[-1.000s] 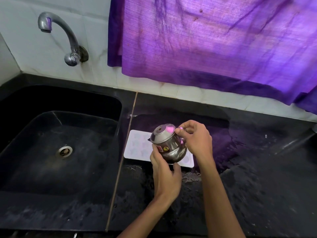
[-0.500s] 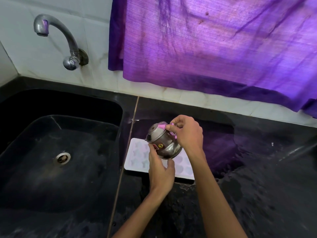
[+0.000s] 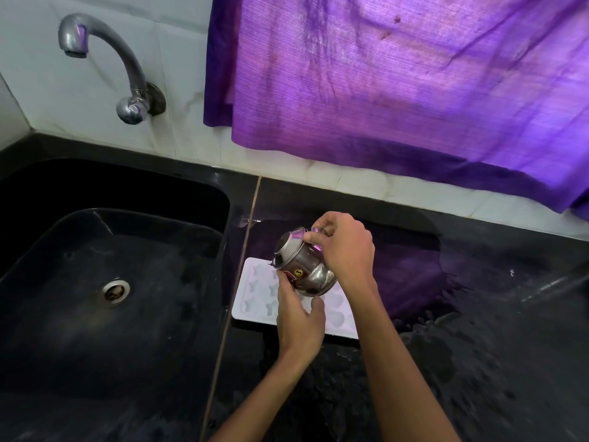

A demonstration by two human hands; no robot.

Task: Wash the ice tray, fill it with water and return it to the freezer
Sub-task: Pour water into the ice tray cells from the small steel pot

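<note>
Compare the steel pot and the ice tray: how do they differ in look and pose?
The steel pot is round, shiny metal; the ice tray is flat, white and rectangular. The steel pot is tilted in both hands, left hand beneath, right hand at its rim; the ice tray lies flat on the counter. Both sit right of the sink.

Both bare forearms rise from the six o'clock edge and converge near the centre. The left hand (image 3: 298, 317) sits lower, at about seven o'clock of the right one, back toward the camera, thumb spread toward three o'clock and fingers curled up around the underside of a small steel pot (image 3: 302, 266). The right hand (image 3: 344, 247) comes over from about five o'clock, wrist bent, knuckles up, its fingers curled on the pot's upper rim; they seem to pinch the lid's edge, though the fingertips are partly hidden.
</note>
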